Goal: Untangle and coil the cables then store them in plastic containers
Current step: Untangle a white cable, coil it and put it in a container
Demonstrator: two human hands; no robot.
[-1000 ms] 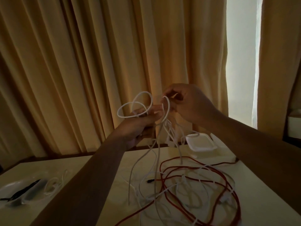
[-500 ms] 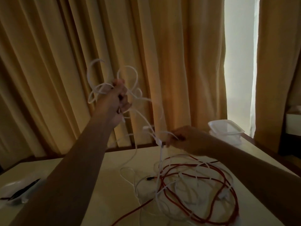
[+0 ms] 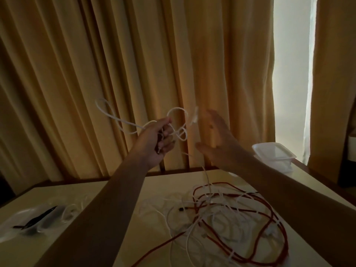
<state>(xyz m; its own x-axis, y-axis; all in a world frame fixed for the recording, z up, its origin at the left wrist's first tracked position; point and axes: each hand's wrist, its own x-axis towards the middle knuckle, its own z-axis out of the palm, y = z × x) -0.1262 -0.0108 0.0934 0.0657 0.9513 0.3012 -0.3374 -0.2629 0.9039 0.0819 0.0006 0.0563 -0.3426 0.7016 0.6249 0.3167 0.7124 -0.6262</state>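
The left hand [image 3: 157, 140] gripped the white cable [image 3: 123, 122] loops, and the empty, spread-fingered right hand [image 3: 217, 139] probably needed to catch its loose end gently.

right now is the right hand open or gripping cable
Open: the right hand has straight, spread fingers and holds nothing, while the left hand grips the white cable loops.

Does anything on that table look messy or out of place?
Yes: on the table, a red cable and white cabling lie tangled together in one loose heap. The left hand holds up white loops, not yet coiled. Nothing looks spilled or broken.
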